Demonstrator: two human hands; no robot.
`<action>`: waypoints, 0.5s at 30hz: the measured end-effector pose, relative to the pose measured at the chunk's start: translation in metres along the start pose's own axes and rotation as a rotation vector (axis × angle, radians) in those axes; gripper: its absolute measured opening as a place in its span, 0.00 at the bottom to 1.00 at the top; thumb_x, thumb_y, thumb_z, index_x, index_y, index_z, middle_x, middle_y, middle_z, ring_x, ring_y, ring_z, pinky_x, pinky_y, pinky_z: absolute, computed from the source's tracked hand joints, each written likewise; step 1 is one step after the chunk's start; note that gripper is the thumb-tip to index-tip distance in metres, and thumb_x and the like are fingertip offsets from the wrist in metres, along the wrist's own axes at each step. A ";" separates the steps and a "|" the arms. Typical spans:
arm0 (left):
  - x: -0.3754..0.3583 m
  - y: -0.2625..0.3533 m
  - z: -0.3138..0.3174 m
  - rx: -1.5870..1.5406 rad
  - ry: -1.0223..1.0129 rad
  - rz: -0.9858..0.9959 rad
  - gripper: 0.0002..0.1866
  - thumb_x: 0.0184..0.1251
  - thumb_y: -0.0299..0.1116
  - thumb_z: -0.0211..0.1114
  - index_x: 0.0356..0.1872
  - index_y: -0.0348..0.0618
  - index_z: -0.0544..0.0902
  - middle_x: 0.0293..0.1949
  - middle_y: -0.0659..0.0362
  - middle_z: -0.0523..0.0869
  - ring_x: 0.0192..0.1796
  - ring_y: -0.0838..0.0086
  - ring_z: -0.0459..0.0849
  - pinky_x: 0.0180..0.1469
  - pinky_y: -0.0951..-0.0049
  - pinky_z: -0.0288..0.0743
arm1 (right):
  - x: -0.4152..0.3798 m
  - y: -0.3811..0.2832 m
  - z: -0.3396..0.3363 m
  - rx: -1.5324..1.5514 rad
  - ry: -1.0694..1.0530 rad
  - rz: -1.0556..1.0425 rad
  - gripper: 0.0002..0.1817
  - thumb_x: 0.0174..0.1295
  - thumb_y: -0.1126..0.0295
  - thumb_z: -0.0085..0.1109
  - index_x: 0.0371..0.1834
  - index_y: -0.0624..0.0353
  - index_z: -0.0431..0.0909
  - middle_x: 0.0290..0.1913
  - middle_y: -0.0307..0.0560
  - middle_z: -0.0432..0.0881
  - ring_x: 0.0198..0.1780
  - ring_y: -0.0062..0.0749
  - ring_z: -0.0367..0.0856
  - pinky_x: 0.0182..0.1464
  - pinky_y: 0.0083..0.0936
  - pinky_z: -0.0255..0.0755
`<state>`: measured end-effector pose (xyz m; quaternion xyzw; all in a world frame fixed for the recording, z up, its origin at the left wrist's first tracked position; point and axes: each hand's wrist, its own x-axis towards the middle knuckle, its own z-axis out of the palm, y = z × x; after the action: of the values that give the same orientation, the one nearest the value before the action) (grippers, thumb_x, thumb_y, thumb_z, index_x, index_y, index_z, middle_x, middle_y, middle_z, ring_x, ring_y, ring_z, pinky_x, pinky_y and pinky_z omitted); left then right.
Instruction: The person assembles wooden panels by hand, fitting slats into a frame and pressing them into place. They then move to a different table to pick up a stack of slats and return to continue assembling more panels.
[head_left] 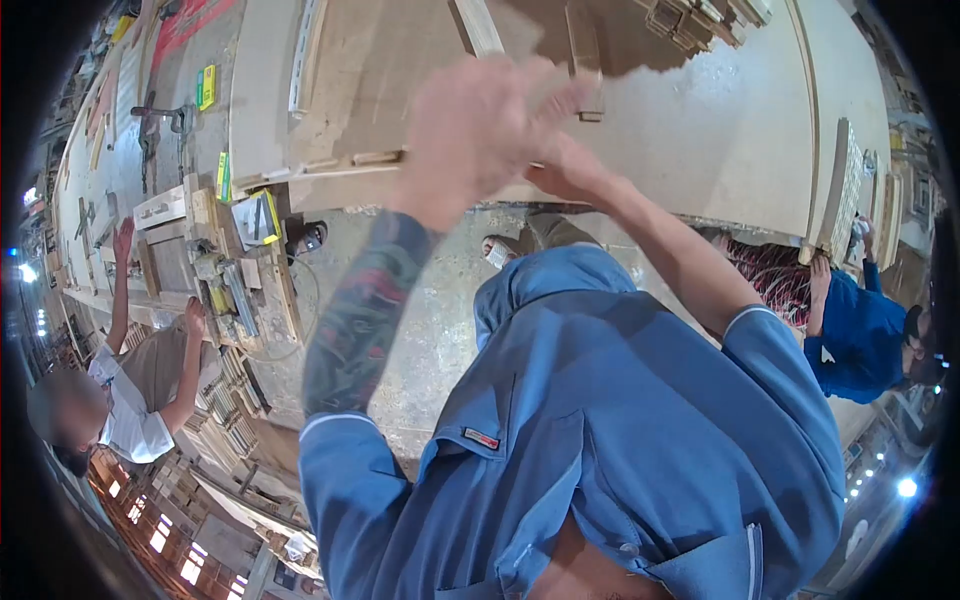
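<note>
My left hand point(462, 125), below a tattooed forearm, is raised over the near part of the pale work table point(715, 150). My right hand point(568, 165) is right beside it and partly overlapped by it. Both are smeared by motion, so whether the fingers are open or closed, or hold anything, is unclear. A wood strip point(478, 28) lies just beyond the hands, and a darker strip point(584, 50) lies beyond my right hand. A short wood piece point(378, 158) is near the table edge, left of my left hand.
A person point(135, 410) stands at a cluttered bench on the left, and another in blue point(860, 330) at the table's right end. Stacked wood pieces point(700, 20) are at the far side. A clamp point(165, 120) and yellow-green packs point(206, 88) lie at the left.
</note>
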<state>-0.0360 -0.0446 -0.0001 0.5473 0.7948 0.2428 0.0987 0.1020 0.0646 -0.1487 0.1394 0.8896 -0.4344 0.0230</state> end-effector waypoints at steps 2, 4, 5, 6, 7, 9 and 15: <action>-0.002 0.007 0.005 0.123 0.048 0.014 0.32 0.74 0.64 0.50 0.47 0.46 0.89 0.36 0.48 0.88 0.43 0.51 0.86 0.44 0.53 0.78 | 0.023 0.024 -0.007 0.112 -0.188 0.038 0.18 0.61 0.64 0.65 0.54 0.57 0.79 0.39 0.61 0.85 0.42 0.54 0.85 0.44 0.45 0.78; 0.000 0.013 0.001 0.146 -0.014 -0.048 0.29 0.73 0.62 0.53 0.43 0.47 0.89 0.35 0.50 0.88 0.40 0.53 0.86 0.41 0.54 0.79 | 0.062 0.055 -0.008 -0.062 0.360 0.048 0.23 0.61 0.62 0.64 0.58 0.59 0.77 0.52 0.59 0.83 0.49 0.52 0.84 0.53 0.44 0.77; 0.000 0.014 0.001 0.153 -0.015 -0.048 0.29 0.73 0.62 0.53 0.43 0.47 0.89 0.35 0.50 0.88 0.40 0.53 0.86 0.41 0.54 0.79 | 0.088 0.060 0.001 -0.056 0.363 0.044 0.23 0.61 0.62 0.64 0.58 0.59 0.77 0.52 0.59 0.83 0.49 0.52 0.84 0.53 0.44 0.77; 0.002 0.014 0.001 0.176 -0.042 -0.054 0.28 0.73 0.61 0.54 0.42 0.47 0.89 0.34 0.51 0.88 0.39 0.53 0.86 0.39 0.55 0.79 | 0.123 0.056 0.017 -0.306 0.480 0.188 0.24 0.60 0.60 0.64 0.57 0.60 0.76 0.54 0.57 0.82 0.50 0.52 0.84 0.53 0.45 0.76; 0.002 0.015 0.001 0.196 -0.071 -0.060 0.27 0.73 0.60 0.54 0.40 0.48 0.89 0.33 0.52 0.87 0.38 0.53 0.86 0.38 0.56 0.79 | 0.144 0.050 0.033 -0.556 0.590 0.339 0.25 0.60 0.59 0.64 0.57 0.61 0.75 0.56 0.55 0.81 0.50 0.52 0.85 0.53 0.46 0.76; 0.001 0.013 0.002 0.195 -0.055 -0.053 0.27 0.74 0.61 0.54 0.41 0.49 0.89 0.33 0.52 0.87 0.38 0.53 0.86 0.38 0.56 0.79 | 0.160 0.041 0.052 -0.479 0.570 0.376 0.24 0.59 0.58 0.64 0.54 0.61 0.74 0.57 0.54 0.81 0.50 0.51 0.85 0.54 0.45 0.76; 0.000 0.017 0.001 0.133 -0.073 -0.082 0.29 0.74 0.64 0.50 0.43 0.51 0.89 0.33 0.51 0.87 0.39 0.52 0.86 0.40 0.54 0.78 | 0.089 0.056 0.014 0.233 0.612 0.101 0.16 0.65 0.59 0.64 0.40 0.63 0.77 0.33 0.49 0.84 0.40 0.37 0.85 0.38 0.36 0.74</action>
<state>-0.0213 -0.0397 0.0078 0.5281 0.8269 0.1650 0.1008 0.0307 0.1066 -0.2141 0.3091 0.7915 -0.4694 -0.2400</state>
